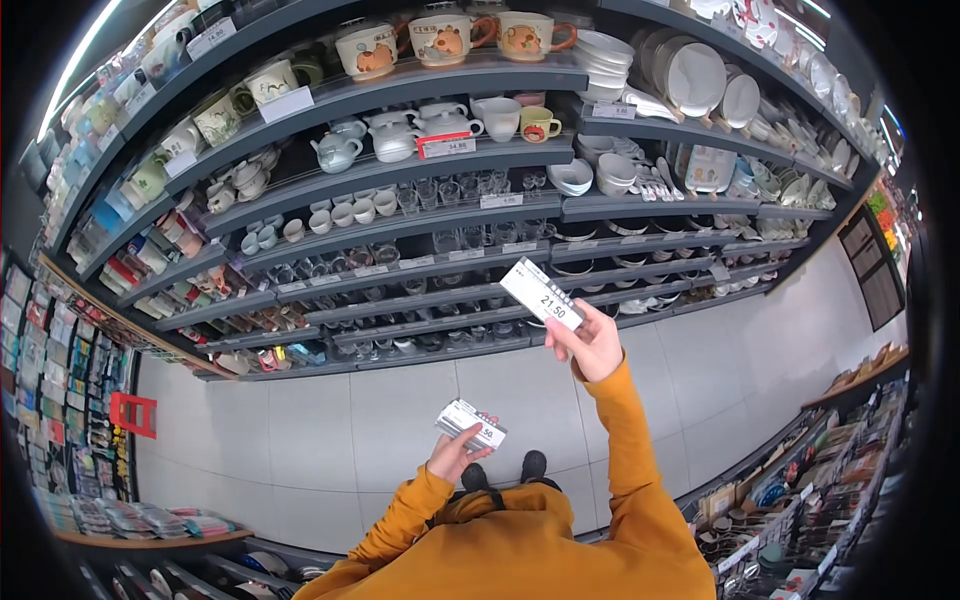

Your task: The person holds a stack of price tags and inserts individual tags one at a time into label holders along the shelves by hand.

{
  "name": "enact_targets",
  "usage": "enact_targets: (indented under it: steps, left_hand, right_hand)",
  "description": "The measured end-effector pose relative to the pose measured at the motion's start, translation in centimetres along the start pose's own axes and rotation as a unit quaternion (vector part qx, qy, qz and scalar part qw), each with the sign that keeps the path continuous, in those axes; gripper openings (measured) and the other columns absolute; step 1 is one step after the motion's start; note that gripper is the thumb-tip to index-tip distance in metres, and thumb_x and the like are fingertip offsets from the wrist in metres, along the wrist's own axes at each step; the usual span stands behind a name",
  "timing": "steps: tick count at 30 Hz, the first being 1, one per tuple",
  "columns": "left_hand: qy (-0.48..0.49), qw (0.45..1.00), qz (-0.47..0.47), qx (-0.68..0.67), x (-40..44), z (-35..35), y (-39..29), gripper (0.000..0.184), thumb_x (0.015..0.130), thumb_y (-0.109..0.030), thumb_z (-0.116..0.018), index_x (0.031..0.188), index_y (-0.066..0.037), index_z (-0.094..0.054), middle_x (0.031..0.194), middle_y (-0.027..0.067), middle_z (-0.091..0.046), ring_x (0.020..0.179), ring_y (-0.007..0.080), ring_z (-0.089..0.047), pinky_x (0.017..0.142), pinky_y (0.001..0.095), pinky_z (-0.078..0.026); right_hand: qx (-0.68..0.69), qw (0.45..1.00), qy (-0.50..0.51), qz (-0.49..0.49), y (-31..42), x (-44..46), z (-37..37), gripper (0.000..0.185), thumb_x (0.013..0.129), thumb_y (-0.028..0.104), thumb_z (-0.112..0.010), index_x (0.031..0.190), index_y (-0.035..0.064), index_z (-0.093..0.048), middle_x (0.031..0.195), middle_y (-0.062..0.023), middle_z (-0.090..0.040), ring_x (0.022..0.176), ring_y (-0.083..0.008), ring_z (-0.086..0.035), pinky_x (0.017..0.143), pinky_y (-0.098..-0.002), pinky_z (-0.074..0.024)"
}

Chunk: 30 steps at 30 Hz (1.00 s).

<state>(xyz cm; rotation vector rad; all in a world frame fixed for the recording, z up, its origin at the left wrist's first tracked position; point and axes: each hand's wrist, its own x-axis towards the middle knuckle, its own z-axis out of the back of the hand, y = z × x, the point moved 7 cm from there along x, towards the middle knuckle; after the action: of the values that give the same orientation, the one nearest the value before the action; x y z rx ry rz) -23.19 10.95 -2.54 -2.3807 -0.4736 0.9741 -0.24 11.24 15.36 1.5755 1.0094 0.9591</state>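
Observation:
My right hand (pixel 590 343) pinches a single white price tag (pixel 541 293) by its lower right corner and holds it up before the shelves. "21.50" is printed on it, with a dark striped band along one edge. Lower and to the left, my left hand (pixel 459 456) is closed round a stack of similar price tags (pixel 470 424). The thumb lies across the top tag and covers part of its number. Both hands are in the air, apart from the shelf fronts.
Dark tiered shelves (pixel 420 262) curve across the front, bearing mugs (pixel 441 40), teapots (pixel 393 134), glasses, bowls (pixel 614 174) and plates (pixel 697 78). Pale floor tiles (pixel 300 420) lie below. A red stool-like object (pixel 133 414) stands at left. More racks (pixel 780 520) flank me at lower right.

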Motion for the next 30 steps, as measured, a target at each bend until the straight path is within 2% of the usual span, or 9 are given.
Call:
enact_targets:
  steps: [6, 14, 18, 30]
  left_hand:
    - [0.015, 1.0, -0.018, -0.02, 0.7, -4.0, 1.2, 0.032, 0.091, -0.013, -0.055, 0.121, -0.004, -0.048, 0.123, 0.0125, -0.057, 0.101, 0.0165, -0.061, 0.069, 0.0231, -0.056]
    - [0.01, 0.998, -0.022, -0.064, 2.2, -9.4, 4.9, 0.036, 0.091, -0.013, -0.055, 0.125, -0.003, -0.047, 0.123, 0.0112, -0.057, 0.101, 0.0151, -0.061, 0.07, 0.0218, -0.056]
    - [0.005, 0.996, -0.028, -0.079, 2.8, -10.4, 6.6, 0.037, 0.091, -0.014, -0.056, 0.125, -0.001, -0.046, 0.122, 0.0119, -0.057, 0.099, 0.017, -0.061, 0.073, 0.0239, -0.056]
    - [-0.037, 0.993, -0.058, -0.098, 3.7, -11.3, 8.2, 0.035, 0.091, -0.014, -0.056, 0.123, -0.002, -0.048, 0.121, 0.01, -0.058, 0.099, 0.0152, -0.061, 0.073, 0.0232, -0.056]
  right_hand:
    - [-0.02, 0.999, 0.047, -0.001, 2.1, 0.3, 1.5, 0.019, 0.089, 0.004, -0.057, 0.107, -0.0013, -0.051, 0.072, -0.0044, -0.059, 0.058, -0.007, -0.052, 0.05, -0.0201, -0.0394]
    - [-0.033, 0.993, 0.115, -0.007, 5.1, 0.3, 4.7, 0.022, 0.091, 0.009, -0.058, 0.109, 0.0016, -0.051, 0.07, -0.0017, -0.059, 0.058, -0.0038, -0.05, 0.049, -0.0185, -0.038]
    - [-0.027, 0.989, 0.143, -0.017, 6.2, 0.2, 5.7, 0.022, 0.091, 0.009, -0.058, 0.11, 0.0012, -0.051, 0.07, -0.0016, -0.058, 0.058, -0.0041, -0.051, 0.049, -0.0184, -0.0372]
    - [-0.037, 0.984, 0.175, -0.02, 7.6, 0.7, 7.6, 0.024, 0.09, 0.008, -0.059, 0.111, 0.0013, -0.05, 0.071, -0.001, -0.057, 0.058, -0.0034, -0.05, 0.048, -0.0176, -0.0359]
